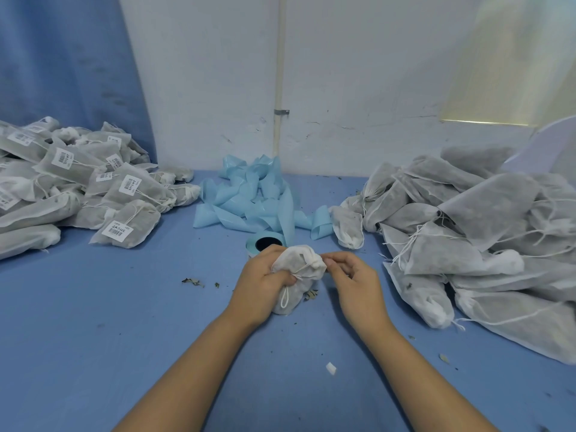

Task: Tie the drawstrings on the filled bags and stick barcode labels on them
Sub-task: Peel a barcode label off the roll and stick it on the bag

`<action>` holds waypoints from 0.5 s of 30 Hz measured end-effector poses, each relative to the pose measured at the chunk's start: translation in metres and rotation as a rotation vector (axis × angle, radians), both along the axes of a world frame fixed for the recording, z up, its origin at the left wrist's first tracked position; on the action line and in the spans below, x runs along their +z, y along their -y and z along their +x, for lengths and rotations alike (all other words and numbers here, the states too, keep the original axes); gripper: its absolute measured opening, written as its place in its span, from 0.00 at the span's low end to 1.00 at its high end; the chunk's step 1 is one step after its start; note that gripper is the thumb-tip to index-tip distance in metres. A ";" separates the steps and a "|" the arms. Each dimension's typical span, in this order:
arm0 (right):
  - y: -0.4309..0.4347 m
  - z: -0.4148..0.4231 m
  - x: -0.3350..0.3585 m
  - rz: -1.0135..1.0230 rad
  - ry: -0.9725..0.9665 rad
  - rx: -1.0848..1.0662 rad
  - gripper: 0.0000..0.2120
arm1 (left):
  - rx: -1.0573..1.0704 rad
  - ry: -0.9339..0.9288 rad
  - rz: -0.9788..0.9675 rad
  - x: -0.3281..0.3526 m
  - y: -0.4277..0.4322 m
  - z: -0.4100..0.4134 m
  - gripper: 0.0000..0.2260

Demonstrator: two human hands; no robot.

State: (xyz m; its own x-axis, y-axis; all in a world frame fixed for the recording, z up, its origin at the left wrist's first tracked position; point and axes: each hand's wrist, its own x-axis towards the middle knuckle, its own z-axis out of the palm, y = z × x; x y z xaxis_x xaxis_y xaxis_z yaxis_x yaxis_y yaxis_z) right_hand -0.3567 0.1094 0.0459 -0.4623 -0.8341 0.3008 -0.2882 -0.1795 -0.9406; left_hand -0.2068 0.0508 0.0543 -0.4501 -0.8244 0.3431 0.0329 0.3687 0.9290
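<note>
A small white filled drawstring bag (297, 266) stands upright on the blue table (124, 307) in front of me. My left hand (260, 282) grips its neck, thumb pressed on the gathered fabric. My right hand (352, 272) pinches the drawstring at the bag's top right. A loop of white string (285, 299) hangs down the bag's front. Behind the bag sits a label roll (265, 243) with a dark core. To the right lies a pile of unlabelled filled bags (467, 232). At left lies a pile of bags with barcode labels (78, 185).
A heap of curled light-blue label backing strips (252, 194) lies at the back centre against the white wall. Dried leaf bits (193, 281) and a small white scrap (331, 368) lie scattered on the table. A blue curtain (62, 57) hangs at back left.
</note>
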 end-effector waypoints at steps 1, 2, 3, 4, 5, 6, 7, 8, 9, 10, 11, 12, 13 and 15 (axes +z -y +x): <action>0.000 -0.001 0.000 -0.001 0.029 0.000 0.07 | 0.009 -0.002 0.005 0.000 0.000 0.000 0.11; 0.000 -0.002 0.000 0.004 0.049 0.007 0.07 | 0.011 -0.005 0.008 0.000 0.000 0.000 0.11; 0.000 -0.003 0.000 0.014 0.058 0.020 0.07 | 0.008 -0.005 0.006 0.001 0.000 0.000 0.11; 0.000 -0.002 0.000 0.027 0.060 0.036 0.06 | 0.004 0.000 -0.002 0.001 0.000 0.000 0.10; 0.000 -0.002 -0.001 0.039 0.062 0.052 0.06 | 0.001 0.004 -0.010 0.001 -0.001 0.001 0.10; -0.001 -0.002 -0.001 0.044 0.062 0.064 0.06 | -0.001 0.005 -0.017 0.001 0.000 0.001 0.10; -0.001 -0.002 -0.001 0.044 0.062 0.071 0.07 | -0.004 0.004 -0.018 0.001 0.000 0.001 0.11; -0.001 -0.003 0.000 0.042 0.064 0.076 0.07 | -0.006 0.004 -0.015 0.001 0.000 0.001 0.11; -0.001 -0.003 0.000 0.040 0.072 0.084 0.08 | -0.008 0.005 -0.010 0.001 0.000 0.001 0.11; -0.002 -0.004 0.001 0.040 0.087 0.099 0.08 | -0.009 0.005 -0.004 0.001 0.000 0.001 0.11; -0.002 -0.004 0.001 0.042 0.102 0.117 0.09 | -0.009 0.004 0.003 0.001 0.000 0.001 0.11; -0.003 -0.003 0.001 0.045 0.109 0.130 0.09 | -0.008 0.003 0.009 0.001 0.000 0.001 0.11; -0.003 -0.003 0.002 0.046 0.104 0.136 0.10 | -0.008 0.005 0.015 0.001 0.000 0.001 0.11; -0.003 -0.001 0.002 0.039 0.084 0.129 0.10 | -0.012 0.018 0.018 0.001 -0.001 0.001 0.10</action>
State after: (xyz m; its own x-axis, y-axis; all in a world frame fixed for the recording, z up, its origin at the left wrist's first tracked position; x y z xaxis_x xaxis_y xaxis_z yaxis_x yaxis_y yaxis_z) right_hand -0.3580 0.1121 0.0480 -0.3723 -0.8986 0.2320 -0.1853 -0.1729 -0.9673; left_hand -0.2054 0.0514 0.0551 -0.4658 -0.8252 0.3195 0.0199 0.3512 0.9361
